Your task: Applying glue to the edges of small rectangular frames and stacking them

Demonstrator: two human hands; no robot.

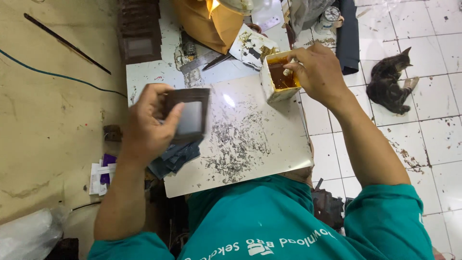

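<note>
Nearest the body, a white board [250, 144] smeared with dark flecks lies across the lap. Left hand [149, 125] is closed around a dark framed piece [188, 115], thumb on its grey centre, above a stack of similar pieces [174, 156]. Right hand [315, 72] pinches something inside a square cup of brown glue [279, 76] at the board's far edge. Beyond, on the floor tiles, lies a cat [391, 82].
</note>
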